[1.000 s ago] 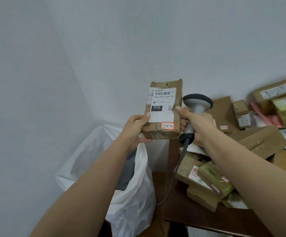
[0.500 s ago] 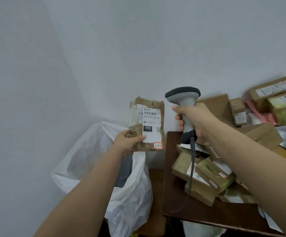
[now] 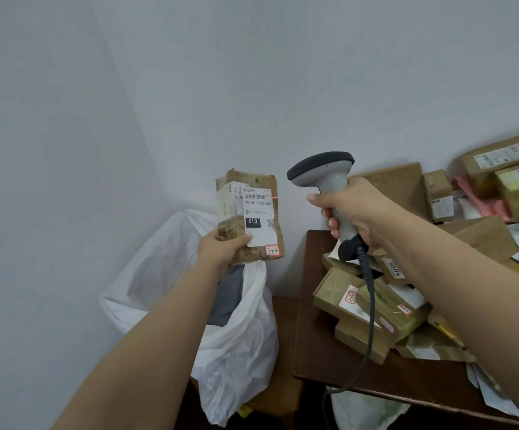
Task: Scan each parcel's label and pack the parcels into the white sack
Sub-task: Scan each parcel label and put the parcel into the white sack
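Note:
My left hand (image 3: 221, 249) grips the lower end of a brown cardboard parcel (image 3: 259, 184), held upright above the white sack (image 3: 236, 342). Its white label (image 3: 257, 218) with a barcode and "010" faces me. A small red light spot shows at the label's right edge. My right hand (image 3: 352, 209) grips the handle of a grey barcode scanner (image 3: 321, 169), whose dark head points left at the parcel from a short gap. The sack stands open below the parcel, with something grey inside it.
A dark wooden table (image 3: 329, 364) at the right carries a heap of brown parcels (image 3: 360, 308), with more boxes (image 3: 506, 175) stacked by the wall. The scanner's cable (image 3: 371, 305) hangs over the heap. Grey walls meet in a corner behind.
The parcel and my left hand have moved left and down, away from the scanner. The scanner has drawn apart from the label and now points at it from the right.

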A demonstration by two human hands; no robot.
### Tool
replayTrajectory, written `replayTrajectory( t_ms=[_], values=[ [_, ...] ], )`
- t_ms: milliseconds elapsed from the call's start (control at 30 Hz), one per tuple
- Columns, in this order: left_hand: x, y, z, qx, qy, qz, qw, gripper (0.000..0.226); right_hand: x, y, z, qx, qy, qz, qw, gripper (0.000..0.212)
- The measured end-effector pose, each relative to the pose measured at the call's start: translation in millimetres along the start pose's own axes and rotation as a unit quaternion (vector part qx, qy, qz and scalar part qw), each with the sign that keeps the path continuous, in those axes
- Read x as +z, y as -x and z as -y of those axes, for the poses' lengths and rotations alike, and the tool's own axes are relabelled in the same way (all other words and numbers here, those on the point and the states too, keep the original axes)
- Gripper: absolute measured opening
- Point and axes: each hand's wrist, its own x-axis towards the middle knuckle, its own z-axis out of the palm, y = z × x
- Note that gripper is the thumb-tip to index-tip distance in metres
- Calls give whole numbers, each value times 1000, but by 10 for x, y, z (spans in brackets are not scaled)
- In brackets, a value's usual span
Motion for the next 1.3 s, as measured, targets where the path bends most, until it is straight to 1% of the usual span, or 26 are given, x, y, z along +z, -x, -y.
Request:
replayTrajectory(
  t_ms=[67, 200, 367, 533, 600, 633, 667, 700, 733, 800, 867, 967, 1000, 1067, 1133, 1167, 1200, 1267, 1300],
  values=[
    [-20, 7, -3, -3, 6, -4, 1000, 37, 11, -2, -6, -1, -1, 1, 1000, 22],
    [-68, -11, 9, -1, 2, -14, 1000, 42, 38, -9, -4, -5, -4, 3, 1000, 22],
    [-123, -65, 51, 6, -3, -26, 1000, 36, 92, -24, 11, 2, -10, 13, 1000, 19],
    [-219, -186, 142, 18, -18, -45, 999, 43, 214, -48, 14, 10, -23, 26, 999, 20],
    [-286, -233, 170, 26, -12, -71, 997, 52, 282, -71, -1, 15, -33, 32, 999, 22],
    [-333, -269, 187, 34, -21, -99, 994, 65, 315, -84, -11, 17, -39, 34, 999, 22],
    [-397, -303, 204, 44, -50, -135, 989, 79, 346, -99, -23, 19, -45, 36, 998, 22],
    [-479, -360, 238, 51, -89, -169, 980, 89, 372, -116, -38, 22, -49, 38, 998, 22],
    [-562, -396, 264, 50, -118, -196, 972, 91, 396, -138, -58, 26, -51, 40, 998, 22],
    [-711, -459, 322, 25, -126, -224, 966, 84, 442, -177, -108, 41, -50, 44, 997, 23],
    [-834, -522, 401, -8, -122, -221, 968, 80, 484, -222, -170, 55, -46, 46, 996, 23],
    [-961, -661, 527, -22, -165, -215, 962, 81, 528, -300, -260, 71, -41, 43, 996, 25],
    [-981, -695, 544, -28, -180, -220, 958, 88, 539, -331, -288, 76, -41, 42, 995, 25],
    [-998, -814, 585, -49, -191, -225, 954, 112, 548, -400, -346, 86, -35, 32, 995, 26],
    [-961, -915, 605, -59, -196, -203, 957, 133, 541, -462, -398, 95, -32, 21, 995, 27],
    [-928, -952, 605, -60, -212, -187, 957, 136, 537, -485, -420, 99, -34, 17, 994, 27],
    [-870, -952, 581, -51, -240, -178, 953, 130, 527, -500, -439, 104, -36, 15, 994, 26],
    [-737, -968, 544, -23, -291, -164, 942, 99, 485, -518, -478, 117, -46, 7, 992, 24],
    [-656, -989, 535, -8, -301, -152, 942, 89, 450, -523, -497, 123, -52, 2, 991, 23]
  ],
)
